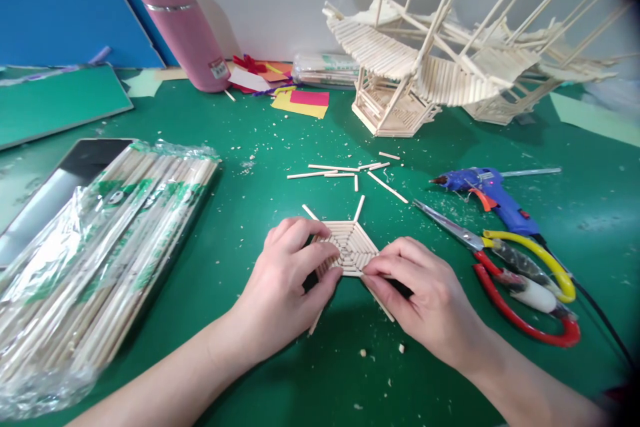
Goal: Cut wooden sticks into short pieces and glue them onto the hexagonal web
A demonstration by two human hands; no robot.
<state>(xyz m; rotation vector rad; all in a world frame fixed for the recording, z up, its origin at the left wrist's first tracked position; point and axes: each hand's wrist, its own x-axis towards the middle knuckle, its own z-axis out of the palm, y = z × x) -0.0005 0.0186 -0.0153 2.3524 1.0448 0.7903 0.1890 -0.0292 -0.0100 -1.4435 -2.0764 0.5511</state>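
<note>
A small hexagonal panel of wooden sticks [353, 247] lies on the green table, built in rings with stick ends jutting from its corners. My left hand [293, 280] closes on its left edge, thumb at the near side and fingers over the top. At the panel's right corner, my right hand [417, 287] pinches with thumb and fingers pressed together; the fingertips hide most of what they grip there. Just beyond the panel lie several loose cut sticks [333, 167]. Scissors [500, 267] with red and yellow handles rest right of my right hand.
A blue glue gun [487, 187] lies behind the scissors, its cord trailing right. Wrapped bundles of sticks [115, 247] fill the left, partly over a dark flat device [75, 173]. At the back stand a pink bottle [177, 27], coloured paper [300, 103] and a stick-built pavilion model [400, 73].
</note>
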